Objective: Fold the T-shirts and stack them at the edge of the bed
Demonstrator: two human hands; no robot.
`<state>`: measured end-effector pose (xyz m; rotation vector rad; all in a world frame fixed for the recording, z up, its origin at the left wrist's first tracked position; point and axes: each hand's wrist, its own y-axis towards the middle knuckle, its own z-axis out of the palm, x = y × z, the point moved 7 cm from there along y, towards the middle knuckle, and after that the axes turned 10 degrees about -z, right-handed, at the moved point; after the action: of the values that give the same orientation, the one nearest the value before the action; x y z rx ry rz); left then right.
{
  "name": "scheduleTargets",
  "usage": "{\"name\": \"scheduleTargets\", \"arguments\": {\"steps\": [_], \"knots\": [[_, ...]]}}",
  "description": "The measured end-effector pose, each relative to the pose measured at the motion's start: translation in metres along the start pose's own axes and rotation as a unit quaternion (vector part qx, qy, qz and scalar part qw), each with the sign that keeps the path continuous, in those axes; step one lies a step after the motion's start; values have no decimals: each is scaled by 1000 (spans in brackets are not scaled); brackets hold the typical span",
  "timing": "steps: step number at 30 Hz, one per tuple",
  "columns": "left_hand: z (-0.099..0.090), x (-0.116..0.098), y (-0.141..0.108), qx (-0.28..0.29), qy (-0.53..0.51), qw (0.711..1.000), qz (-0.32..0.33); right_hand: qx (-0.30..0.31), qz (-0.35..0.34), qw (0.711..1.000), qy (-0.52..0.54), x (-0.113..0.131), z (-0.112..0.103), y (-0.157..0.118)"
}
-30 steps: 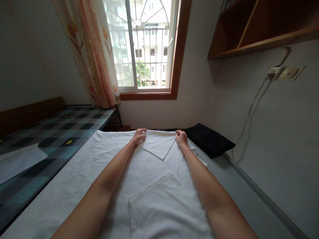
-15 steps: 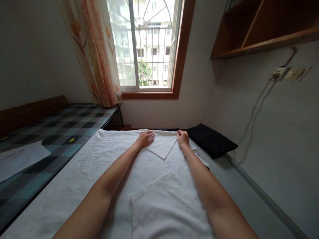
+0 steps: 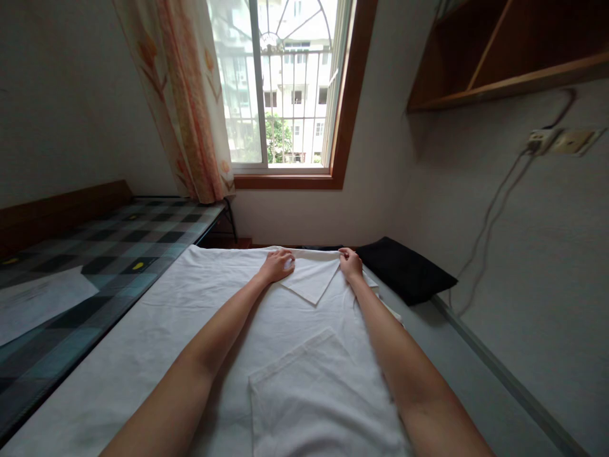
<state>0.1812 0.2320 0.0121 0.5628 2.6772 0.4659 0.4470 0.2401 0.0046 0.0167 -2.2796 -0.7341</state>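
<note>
Left hand (image 3: 277,265) shifted inward along white cloth's (image 3: 185,298) far edge, open, palm down. Right hand (image 3: 351,263) pinching cloth there. Best kept taut, smoothed without dragging.

Sheet (image 3: 190,317) wrinkled white cloth; pillow (image 3: 404,270) matt black; shelf (image 3: 504,89) wood

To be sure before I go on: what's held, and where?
White cloth, its far edge pinched by the right hand; the left hand rests on it.

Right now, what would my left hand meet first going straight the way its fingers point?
Likely more of the white flap your left hand touches, then your right hand farther along; depth is unclear.
</note>
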Motion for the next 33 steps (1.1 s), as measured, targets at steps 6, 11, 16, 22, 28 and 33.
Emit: {"name": "scheduleTargets", "arguments": {"steps": [6,11,16,22,28,33], "knots": [[-8,-19,-3,-20,35,996,76,1,4,1000,0,3,-2,-2],[-21,-56,-26,39,-42,982,177,0,23,1000,-17,4,-5,-4],[-19,-87,-57,101,-42,958,264,13,28,999,-17,3,-3,-3],[-11,-101,-65,58,-3,955,292,18,34,999,-31,1,-3,-2],[-13,-106,-68,37,-22,953,298,24,56,997,-55,-5,-2,4],[-13,-105,-69,46,-68,961,264,31,61,995,-77,-6,1,12]]}}
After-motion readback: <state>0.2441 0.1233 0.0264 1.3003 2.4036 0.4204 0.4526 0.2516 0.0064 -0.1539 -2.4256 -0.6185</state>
